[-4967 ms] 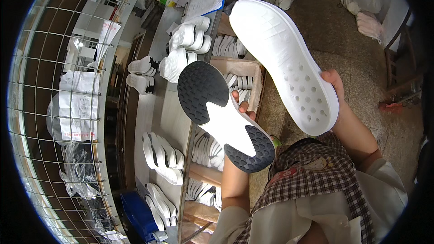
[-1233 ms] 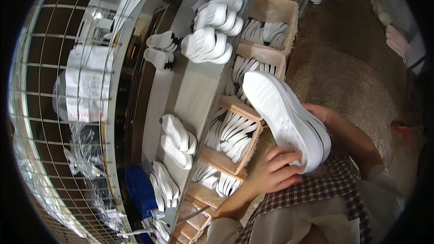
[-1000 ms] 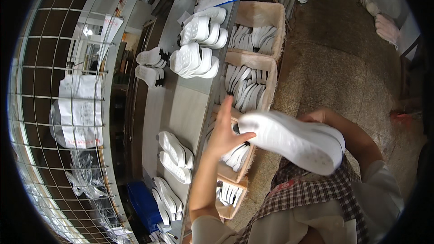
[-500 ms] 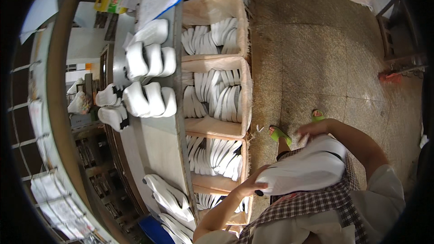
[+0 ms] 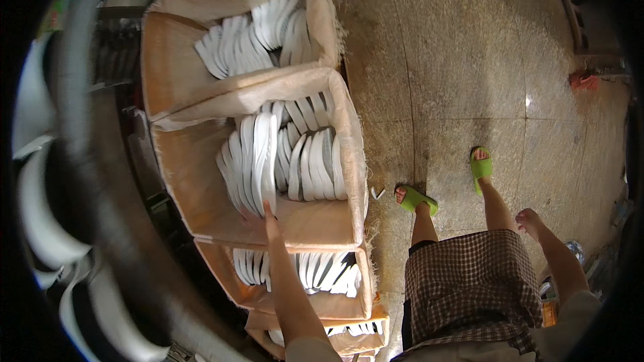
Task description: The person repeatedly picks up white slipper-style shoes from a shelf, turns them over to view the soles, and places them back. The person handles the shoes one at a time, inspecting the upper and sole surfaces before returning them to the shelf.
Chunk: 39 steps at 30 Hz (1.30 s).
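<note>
My left hand [image 5: 262, 212] reaches into a cloth-lined bin [image 5: 312, 224] and grips the near ends of several white shoe soles [image 5: 264, 161]. These soles stand on edge, side by side, against other white soles [image 5: 315, 167] in the same bin. The fingers of that hand are partly hidden by the soles and slightly blurred. My right hand [image 5: 528, 223] hangs out to the right beside the checked apron [image 5: 469, 275], its fingers curled in with nothing seen in them.
More lined bins of soles adjoin, one farther off [image 5: 181, 60] and one nearer [image 5: 342, 305]. Blurred white shoe parts [image 5: 50, 208] lie on the left. Green slippers [image 5: 417, 200] are on the stone floor [image 5: 463, 60], near a small white scrap [image 5: 378, 194].
The white bundle that both hands held before the apron is now in the bin under my left hand. My right hand has let go and moved right. The view has shifted toward the bins.
</note>
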Tool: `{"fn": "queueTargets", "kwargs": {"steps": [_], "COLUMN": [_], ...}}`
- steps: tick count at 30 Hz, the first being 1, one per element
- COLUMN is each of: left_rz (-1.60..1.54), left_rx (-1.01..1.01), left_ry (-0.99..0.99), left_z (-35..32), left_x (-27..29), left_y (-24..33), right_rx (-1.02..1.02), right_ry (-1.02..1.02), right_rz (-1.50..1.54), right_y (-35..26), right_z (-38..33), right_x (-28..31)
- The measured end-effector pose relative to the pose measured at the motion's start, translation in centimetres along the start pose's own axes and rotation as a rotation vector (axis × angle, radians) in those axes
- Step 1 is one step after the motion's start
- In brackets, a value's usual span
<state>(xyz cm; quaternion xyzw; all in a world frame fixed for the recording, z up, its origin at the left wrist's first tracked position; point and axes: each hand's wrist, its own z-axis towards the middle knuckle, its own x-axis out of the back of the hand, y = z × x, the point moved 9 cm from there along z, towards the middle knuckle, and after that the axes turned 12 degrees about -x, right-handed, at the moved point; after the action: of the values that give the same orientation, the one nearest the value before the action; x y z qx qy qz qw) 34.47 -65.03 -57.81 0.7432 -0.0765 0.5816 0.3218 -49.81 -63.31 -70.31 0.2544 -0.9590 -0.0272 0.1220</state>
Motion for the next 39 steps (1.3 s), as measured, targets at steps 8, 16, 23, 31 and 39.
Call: {"fn": "queueTargets", "kwargs": {"steps": [8,16,23,31,39], "left_rz": [0.212,0.182,0.671,0.082,-0.182], "left_rx": [-0.564,-0.602,-0.184,-0.541,-0.957], "left_ry": [-0.229,-0.232,-0.435,-0.425,-0.550], "left_z": [5.9,7.2,6.6,-13.6,-30.9], "left_x": [-15.6,-19.2,-19.2,-9.4,14.6], "left_y": [1.1,1.7,1.8,22.1,43.5], "right_rx": [-0.075,-0.148,-0.050,0.289,0.224], "right_ry": [-0.081,-0.087,-0.226,-0.175,0.133], "right_rz": [0.063,0.166,0.164,0.113,0.020], "right_y": [5.7,1.2,-2.9,-9.3,-5.1], "right_z": [5.1,5.4,2.5,-3.6,-0.8], "right_x": [-6.4,-11.5,-12.9,-1.2,17.9]}}
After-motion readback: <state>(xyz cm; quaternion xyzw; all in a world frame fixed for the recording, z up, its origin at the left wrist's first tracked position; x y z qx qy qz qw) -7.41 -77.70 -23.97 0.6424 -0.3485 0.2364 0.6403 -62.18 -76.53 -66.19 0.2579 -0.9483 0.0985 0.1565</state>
